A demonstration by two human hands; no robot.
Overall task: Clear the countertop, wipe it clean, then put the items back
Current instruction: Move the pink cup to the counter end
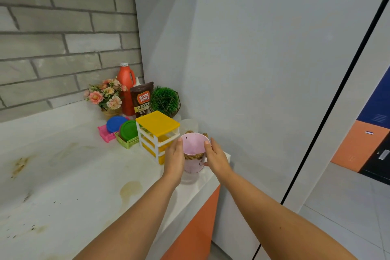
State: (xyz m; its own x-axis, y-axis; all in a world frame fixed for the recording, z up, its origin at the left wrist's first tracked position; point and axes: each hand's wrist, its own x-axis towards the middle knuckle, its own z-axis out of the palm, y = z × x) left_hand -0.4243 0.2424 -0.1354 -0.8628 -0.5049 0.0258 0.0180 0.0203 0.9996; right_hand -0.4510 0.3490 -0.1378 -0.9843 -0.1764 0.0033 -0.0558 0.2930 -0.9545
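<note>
Holding pail (193, 145), pink, rope-handled: near right corner of surface (84, 175), just beside yellow drawers (157, 123). Left hand (174, 159) and right hand (217, 158) clasp its sides. Likely light, thin metal, stiff, empty; best gripped below rim.

The single view comes from the person's head, looking forward and down along both forearms, which enter from the bottom edge and meet just below the middle of the frame. The left hand (174, 157) and right hand (217, 158) sit at arm's length from the lens, clasping a pink bucket (193, 146) between them. Left of the hands the bench (63, 175) fills the lower left, with a brick wall (52, 27) beyond. Right of the right hand lies the floor (348, 207), far lower. The wide lens bows straight lines near the edges.
</note>
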